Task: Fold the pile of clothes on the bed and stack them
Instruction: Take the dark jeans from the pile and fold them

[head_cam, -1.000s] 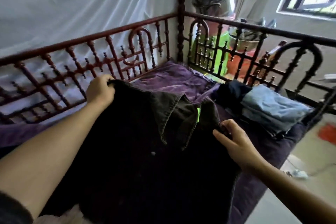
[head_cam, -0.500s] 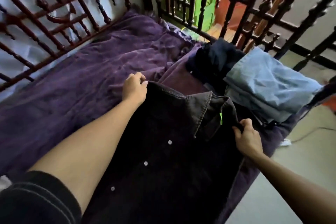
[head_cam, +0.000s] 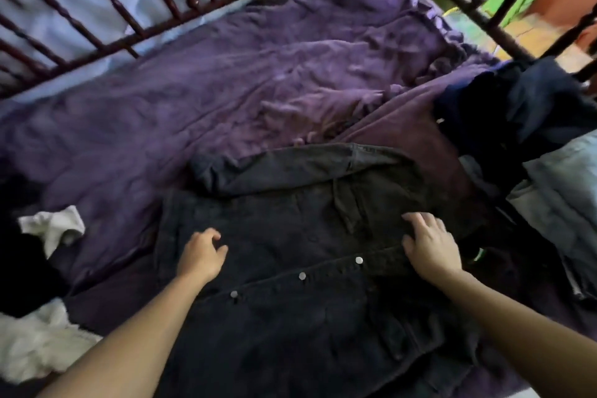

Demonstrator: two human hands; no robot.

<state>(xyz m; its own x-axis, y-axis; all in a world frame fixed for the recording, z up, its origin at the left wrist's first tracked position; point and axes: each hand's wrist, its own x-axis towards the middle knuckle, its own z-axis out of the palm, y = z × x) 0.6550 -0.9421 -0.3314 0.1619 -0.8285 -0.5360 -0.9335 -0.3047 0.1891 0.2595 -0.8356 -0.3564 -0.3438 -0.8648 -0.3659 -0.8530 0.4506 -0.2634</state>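
One dark denim jacket (head_cam: 290, 236) lies spread flat, buttons up, on the near part of the bed's purple sheet (head_cam: 226, 90), with one sleeve laid across its far edge. The right hand (head_cam: 431, 247) presses on it beside the button row, fingers straight, grip released. The left hand (head_cam: 202, 255) sits over its left part, loosely curled, holding nothing. Pale blue clothes (head_cam: 565, 203) and a dark heap (head_cam: 523, 107) lie to the right, white cloths (head_cam: 51, 226) to the left

Bare forearms (head_cam: 139, 326), left hand (head_cam: 202, 255), right hand (head_cam: 431, 249)
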